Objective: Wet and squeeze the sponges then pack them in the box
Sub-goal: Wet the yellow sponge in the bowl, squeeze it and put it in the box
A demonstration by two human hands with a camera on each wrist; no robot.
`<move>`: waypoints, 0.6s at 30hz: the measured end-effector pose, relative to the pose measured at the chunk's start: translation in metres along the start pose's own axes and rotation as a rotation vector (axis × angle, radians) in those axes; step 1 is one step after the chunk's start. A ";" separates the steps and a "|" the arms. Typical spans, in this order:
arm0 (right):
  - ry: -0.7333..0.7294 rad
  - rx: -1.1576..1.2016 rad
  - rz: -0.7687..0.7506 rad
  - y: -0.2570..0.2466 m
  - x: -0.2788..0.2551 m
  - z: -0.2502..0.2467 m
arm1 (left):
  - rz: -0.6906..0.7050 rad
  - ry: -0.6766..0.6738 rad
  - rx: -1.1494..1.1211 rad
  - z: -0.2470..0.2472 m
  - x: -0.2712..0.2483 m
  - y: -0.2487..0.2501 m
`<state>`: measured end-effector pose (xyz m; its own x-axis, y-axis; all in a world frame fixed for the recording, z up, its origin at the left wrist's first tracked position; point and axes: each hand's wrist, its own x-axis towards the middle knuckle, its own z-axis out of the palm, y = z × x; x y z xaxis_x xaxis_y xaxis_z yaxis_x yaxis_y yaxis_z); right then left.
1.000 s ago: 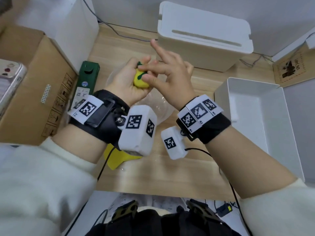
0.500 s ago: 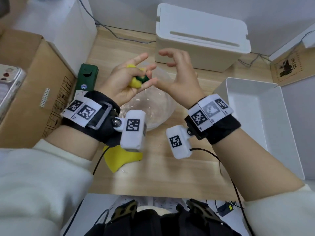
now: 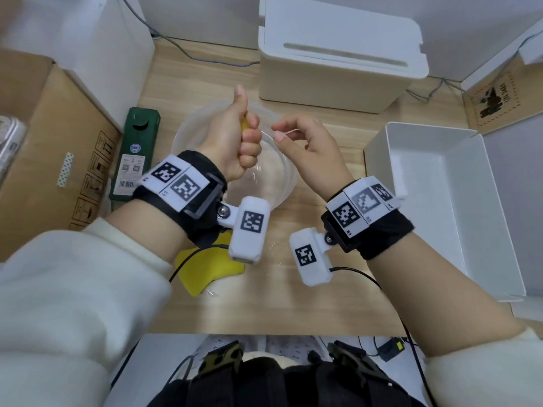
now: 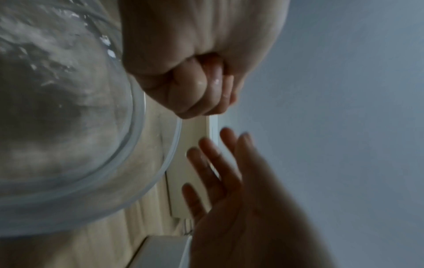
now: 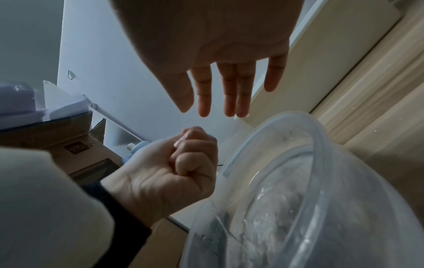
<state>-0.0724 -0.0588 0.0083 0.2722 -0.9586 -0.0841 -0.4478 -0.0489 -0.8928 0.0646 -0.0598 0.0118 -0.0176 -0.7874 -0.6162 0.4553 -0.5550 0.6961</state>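
The left hand (image 3: 235, 142) is fisted round a yellow sponge (image 3: 244, 124) above the clear bowl (image 3: 282, 183); only a sliver shows. The right hand (image 3: 311, 151) hangs beside it, fingers relaxed, holding nothing. A second sponge (image 3: 205, 268) lies on the table (image 3: 293, 304). Judged soft, light, slippery when wet: grip across the middle. The box (image 3: 435, 201) stands empty. The green carton's (image 3: 135, 154) label is unreadable

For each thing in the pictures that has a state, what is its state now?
left hand: fist, squeezing a yellow sponge above the bowl
right hand: relaxed, holds nothing
clear bowl: upright, wet inside
white box: open, no sponges inside
second yellow sponge: flat on the table
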 end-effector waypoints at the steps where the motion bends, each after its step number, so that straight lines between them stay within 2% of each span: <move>1: -0.020 -0.011 -0.007 0.000 0.000 0.002 | 0.003 0.013 0.019 0.002 0.001 -0.002; 6: -0.111 -0.084 -0.054 -0.001 -0.001 0.008 | 0.042 0.088 0.028 0.004 0.003 -0.010; 14: -0.125 -0.117 -0.095 -0.004 -0.004 0.014 | 0.102 0.162 0.000 -0.001 0.005 -0.016; 16: -0.106 -0.142 -0.140 -0.007 -0.005 0.015 | 0.126 0.130 -0.065 -0.004 0.006 -0.015; 18: -0.104 -0.154 -0.161 -0.009 -0.005 0.015 | 0.116 0.038 -0.125 -0.008 0.006 -0.011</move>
<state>-0.0570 -0.0494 0.0099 0.4337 -0.9011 0.0017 -0.5138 -0.2489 -0.8210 0.0669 -0.0561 -0.0021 0.0740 -0.8321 -0.5496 0.5597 -0.4214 0.7135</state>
